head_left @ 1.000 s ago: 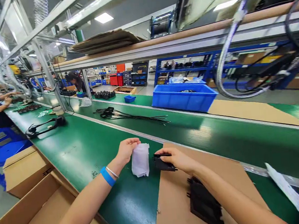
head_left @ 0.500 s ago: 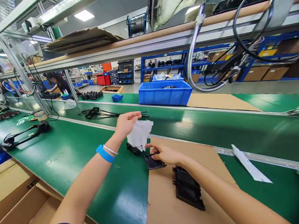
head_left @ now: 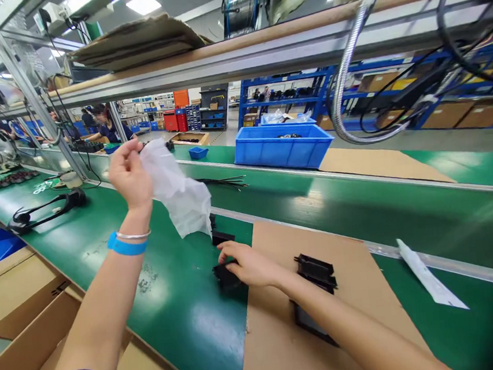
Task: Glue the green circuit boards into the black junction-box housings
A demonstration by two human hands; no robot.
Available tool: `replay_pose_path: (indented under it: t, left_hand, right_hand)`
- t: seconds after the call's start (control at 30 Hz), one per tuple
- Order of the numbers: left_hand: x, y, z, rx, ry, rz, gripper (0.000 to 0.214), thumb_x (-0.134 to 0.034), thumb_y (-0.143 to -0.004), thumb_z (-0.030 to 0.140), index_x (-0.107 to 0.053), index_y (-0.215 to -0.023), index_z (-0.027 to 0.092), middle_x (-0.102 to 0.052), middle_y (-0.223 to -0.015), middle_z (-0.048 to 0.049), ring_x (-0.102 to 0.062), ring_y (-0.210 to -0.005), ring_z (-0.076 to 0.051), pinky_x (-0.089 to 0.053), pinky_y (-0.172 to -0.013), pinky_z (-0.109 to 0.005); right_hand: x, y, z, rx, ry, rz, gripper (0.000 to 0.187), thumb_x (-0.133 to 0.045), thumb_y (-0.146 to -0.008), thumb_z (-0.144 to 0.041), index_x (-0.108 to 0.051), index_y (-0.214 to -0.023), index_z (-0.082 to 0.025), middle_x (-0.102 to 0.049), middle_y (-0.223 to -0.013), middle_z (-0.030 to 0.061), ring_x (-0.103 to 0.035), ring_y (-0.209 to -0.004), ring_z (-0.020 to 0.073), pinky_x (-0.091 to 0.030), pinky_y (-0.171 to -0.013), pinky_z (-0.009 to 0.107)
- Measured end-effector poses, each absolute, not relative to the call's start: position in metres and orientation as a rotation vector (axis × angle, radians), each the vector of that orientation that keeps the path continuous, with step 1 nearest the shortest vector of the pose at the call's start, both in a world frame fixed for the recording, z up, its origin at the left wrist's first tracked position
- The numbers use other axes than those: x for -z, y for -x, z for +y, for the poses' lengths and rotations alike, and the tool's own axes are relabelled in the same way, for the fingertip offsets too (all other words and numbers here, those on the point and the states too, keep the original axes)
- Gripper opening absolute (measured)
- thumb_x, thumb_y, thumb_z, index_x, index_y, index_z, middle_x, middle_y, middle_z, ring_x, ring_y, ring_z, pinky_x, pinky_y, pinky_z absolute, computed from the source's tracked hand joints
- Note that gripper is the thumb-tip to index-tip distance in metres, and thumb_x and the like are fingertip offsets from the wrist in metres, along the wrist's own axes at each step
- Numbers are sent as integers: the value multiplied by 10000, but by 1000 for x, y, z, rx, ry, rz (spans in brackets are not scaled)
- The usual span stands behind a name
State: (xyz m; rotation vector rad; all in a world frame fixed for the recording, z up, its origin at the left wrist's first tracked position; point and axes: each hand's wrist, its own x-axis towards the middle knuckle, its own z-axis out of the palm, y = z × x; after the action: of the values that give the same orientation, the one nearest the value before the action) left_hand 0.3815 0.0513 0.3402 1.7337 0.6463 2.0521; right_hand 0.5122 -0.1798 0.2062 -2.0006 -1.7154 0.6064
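Grip, left hand (head_left: 130, 176), head view: fingertips together, clamped on the upper corner of the white wrapper (head_left: 177, 194). Grip, right hand (head_left: 251, 265): thumb and fingers appear clamped on the near part (head_left: 226, 275), a black piece; slight blur hides the exact finger contact.

Reference for all places: the card (head_left: 277, 324), lying flat on the worktop (head_left: 184, 313).

1. Wrapper: raised to the left of the card, hanging limp, with its lower edge close to the far part (head_left: 223, 238). Contact between the two cannot be told.
2. Near part: just left of the card's left edge. Whether it rests on the worktop cannot be told.
3. Far part: left of the card's far left corner, partly hidden by the wrapper.
4. Back part (head_left: 315, 268) and front part (head_left: 306, 320): both on the card, the front one partly covered by the right forearm.

The step in hand is judged to be handling wrapper and part separately. Hold the wrapper by one corner only; film this thin probably tears or snags under a sharp pull. Lift its lower edge clear of the far part. Support the near part by its frame, since its small projecting tabs could bend. Move the right forearm low and slowly past the pieces on the card.
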Motion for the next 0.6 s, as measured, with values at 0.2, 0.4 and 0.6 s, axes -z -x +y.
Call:
replay_pose_path:
  t: [0.2,0.4,0.6]
  left_hand:
    - [-244,-296,43,-1375,-2181,879,302,-497,-846,342,-666,-1027,169,-659,-994,-68,-599,-969,-225,-455,-902,-358]
    - [-167,-282,-3,-655,-2316,723,306,-770,-580,405,-702,-813,220,-642,-770,2,-574,-637,-161,-419,-621,-246]
    - [-190,-217,-13,-793,-1989,1005,317,-544,-754,370,-346,-574,200,-315,-548,56,-308,-512,-105,-254,-519,-221]
  right_hand:
    - [-193,-532,-152,-546,2208,-1667,143,-570,-907,-242,-620,-995,-142,-601,-1115,72,-581,-996,192,-491,-867,399]
    - [-190,-547,-138,-500,2280,-1653,163,-579,-912,-275,-627,-998,-146,-621,-1089,63,-597,-966,179,-502,-856,388]
    - [-182,-556,-150,-431,2241,-1711,193,-548,-833,-86,-684,-943,-167,-681,-1068,64,-608,-995,187,-441,-870,284]
